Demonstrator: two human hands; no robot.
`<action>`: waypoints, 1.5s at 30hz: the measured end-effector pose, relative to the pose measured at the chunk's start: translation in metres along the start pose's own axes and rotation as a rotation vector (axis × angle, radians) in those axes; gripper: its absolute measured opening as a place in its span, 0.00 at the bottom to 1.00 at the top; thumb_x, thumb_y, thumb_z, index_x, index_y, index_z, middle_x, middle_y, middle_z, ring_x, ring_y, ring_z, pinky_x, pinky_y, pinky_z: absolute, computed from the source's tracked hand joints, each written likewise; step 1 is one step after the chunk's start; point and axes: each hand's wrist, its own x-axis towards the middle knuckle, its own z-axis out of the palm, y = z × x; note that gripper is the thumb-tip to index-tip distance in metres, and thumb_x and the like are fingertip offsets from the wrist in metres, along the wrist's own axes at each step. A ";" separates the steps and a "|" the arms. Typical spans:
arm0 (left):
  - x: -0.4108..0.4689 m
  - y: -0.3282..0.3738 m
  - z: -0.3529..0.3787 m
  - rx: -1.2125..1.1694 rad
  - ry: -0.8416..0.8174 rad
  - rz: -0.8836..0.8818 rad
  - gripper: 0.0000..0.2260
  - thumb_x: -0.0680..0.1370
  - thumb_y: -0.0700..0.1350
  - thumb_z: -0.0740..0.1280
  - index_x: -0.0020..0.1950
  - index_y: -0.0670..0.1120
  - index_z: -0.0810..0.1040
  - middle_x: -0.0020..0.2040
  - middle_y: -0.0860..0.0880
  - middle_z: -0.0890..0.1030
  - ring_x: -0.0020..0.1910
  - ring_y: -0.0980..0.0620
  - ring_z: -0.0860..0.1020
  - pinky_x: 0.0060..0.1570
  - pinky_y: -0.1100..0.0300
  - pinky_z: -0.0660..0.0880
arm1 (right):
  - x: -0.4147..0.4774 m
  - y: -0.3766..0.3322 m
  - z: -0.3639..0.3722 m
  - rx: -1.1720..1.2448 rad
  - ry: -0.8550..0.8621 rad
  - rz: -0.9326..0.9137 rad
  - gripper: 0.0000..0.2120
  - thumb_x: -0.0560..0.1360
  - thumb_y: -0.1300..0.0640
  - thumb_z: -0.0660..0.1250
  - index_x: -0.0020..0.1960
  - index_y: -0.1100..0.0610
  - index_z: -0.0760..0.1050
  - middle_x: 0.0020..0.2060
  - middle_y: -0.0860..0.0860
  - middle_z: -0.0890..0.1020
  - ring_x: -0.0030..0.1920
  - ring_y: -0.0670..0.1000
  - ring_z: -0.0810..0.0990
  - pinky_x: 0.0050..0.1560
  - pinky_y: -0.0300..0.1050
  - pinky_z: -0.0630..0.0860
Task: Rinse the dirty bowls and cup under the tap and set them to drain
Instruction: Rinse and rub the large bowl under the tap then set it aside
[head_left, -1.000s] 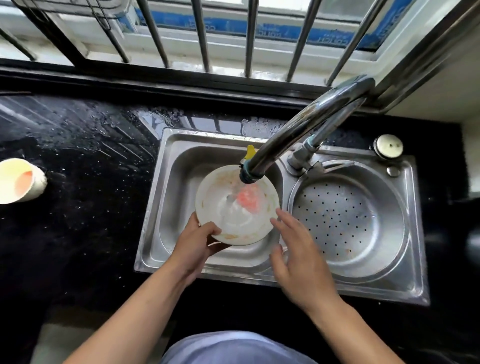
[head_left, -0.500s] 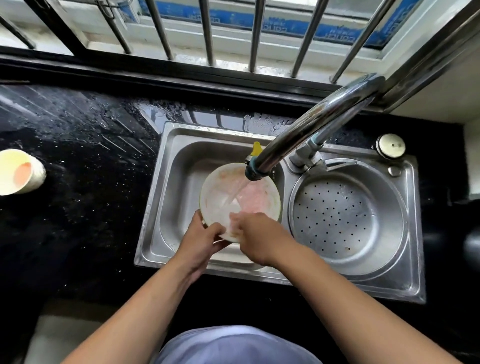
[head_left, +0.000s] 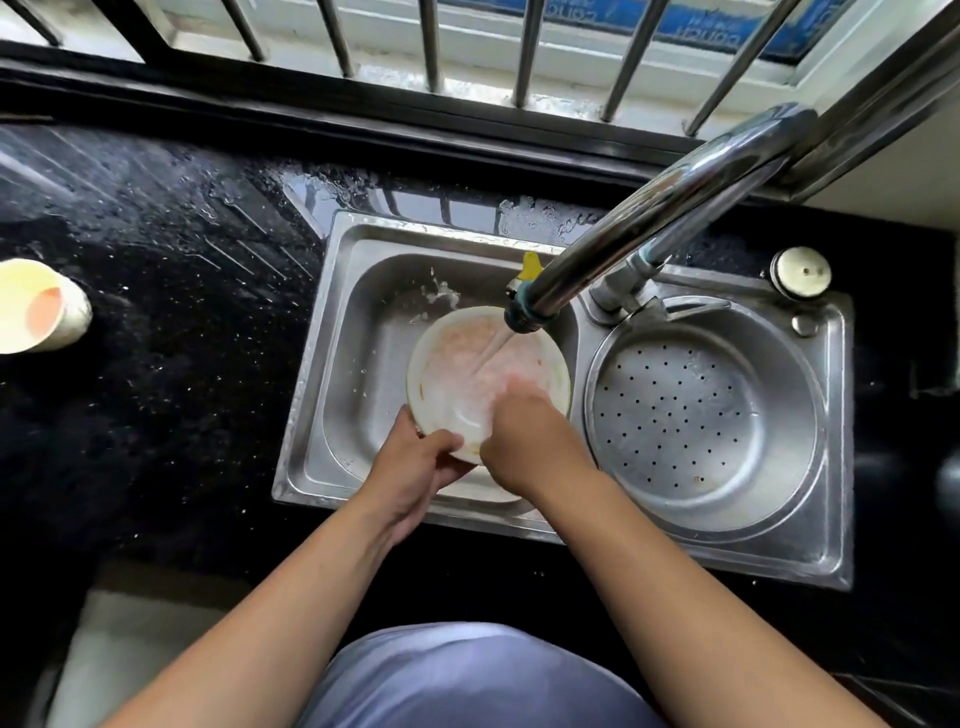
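Observation:
A white bowl (head_left: 457, 358) with pinkish smears sits tilted over the left sink basin (head_left: 358, 364), under water running from the tap (head_left: 649, 218). My left hand (head_left: 421, 467) grips the bowl's near rim from below. My right hand (head_left: 530, 431) reaches into the bowl, fingers pressed on its wet inner surface, blurred by the water. A cream cup (head_left: 36, 306) with pink residue inside lies on its side at the far left of the black counter (head_left: 156, 364).
A round perforated drain basket (head_left: 696, 415) fills the right basin. A yellow piece (head_left: 531, 266) sticks up behind the spout. A round metal cap (head_left: 802, 273) sits at the sink's back right. Window bars (head_left: 431, 41) run behind the wet counter.
My right hand moved from beside the bowl into it and now rubs the inside. Water spreads the pink residue across the bowl. My left hand keeps its grip.

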 end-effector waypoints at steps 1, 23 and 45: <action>0.000 0.000 0.000 0.009 -0.010 0.004 0.25 0.76 0.25 0.63 0.71 0.41 0.72 0.63 0.35 0.82 0.55 0.41 0.84 0.44 0.52 0.85 | 0.005 -0.006 0.000 0.030 0.016 -0.041 0.24 0.74 0.57 0.64 0.69 0.63 0.72 0.71 0.58 0.71 0.73 0.59 0.68 0.66 0.52 0.71; 0.000 -0.007 -0.006 -0.067 0.008 -0.022 0.26 0.77 0.25 0.63 0.72 0.42 0.69 0.68 0.36 0.79 0.66 0.35 0.80 0.50 0.49 0.86 | 0.036 0.012 0.009 0.285 0.160 0.106 0.18 0.72 0.63 0.63 0.60 0.57 0.80 0.60 0.57 0.81 0.63 0.59 0.77 0.60 0.48 0.73; 0.011 -0.016 -0.025 -0.128 0.075 -0.033 0.20 0.76 0.28 0.66 0.65 0.44 0.72 0.65 0.36 0.79 0.57 0.38 0.85 0.50 0.49 0.85 | 0.032 0.003 0.014 0.464 0.183 0.157 0.25 0.73 0.65 0.60 0.69 0.57 0.77 0.68 0.57 0.78 0.68 0.56 0.75 0.66 0.43 0.68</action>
